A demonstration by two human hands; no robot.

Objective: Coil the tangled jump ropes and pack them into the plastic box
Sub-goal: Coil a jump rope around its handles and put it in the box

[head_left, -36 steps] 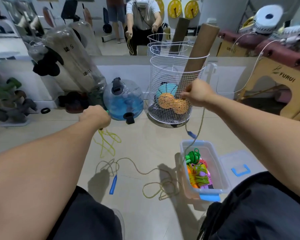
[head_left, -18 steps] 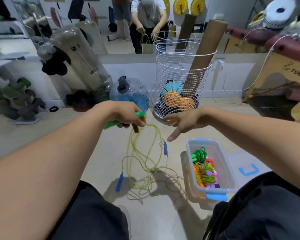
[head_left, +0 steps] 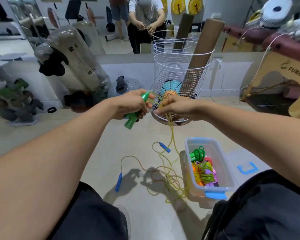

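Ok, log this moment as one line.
left hand: grips green handles | right hand: pinches yellow-green rope | blue-handled rope: floor | plastic box: coiled ropes inside

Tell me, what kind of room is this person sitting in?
Probably a gym or fitness studio: a wall mirror along the back, a rack of dumbbells at left, a wire basket holding balls, and jump ropes packed in a plastic box.

"FURUI" — with a small leaf mark — on the wooden bench end (head_left: pixel 291 70) at right
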